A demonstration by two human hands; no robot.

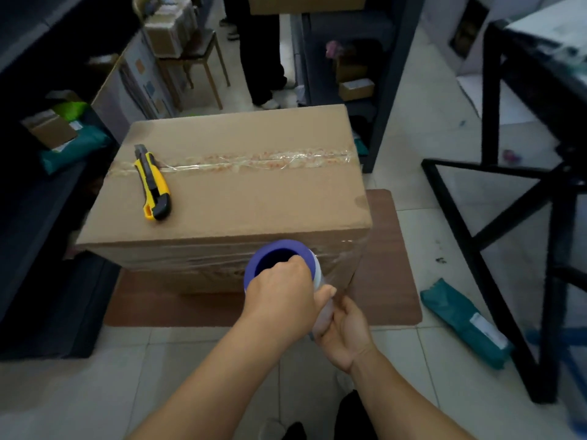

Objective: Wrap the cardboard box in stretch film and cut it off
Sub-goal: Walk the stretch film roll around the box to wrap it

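A large cardboard box stands on a brown mat, its top seam taped. A yellow and black utility knife lies on the box's top near the left end. In front of the box's near right corner I hold a roll of stretch film with a blue core upright. My left hand grips its top rim, fingers inside the core. My right hand clasps the roll's lower part. Clear film stretches from the roll to the box's right corner, and film bands cover the near side.
Dark shelving with parcels runs along the left. A black metal table frame stands at the right, with a teal mailer bag on the tiled floor beside it. Another person's legs and a wooden chair are behind the box.
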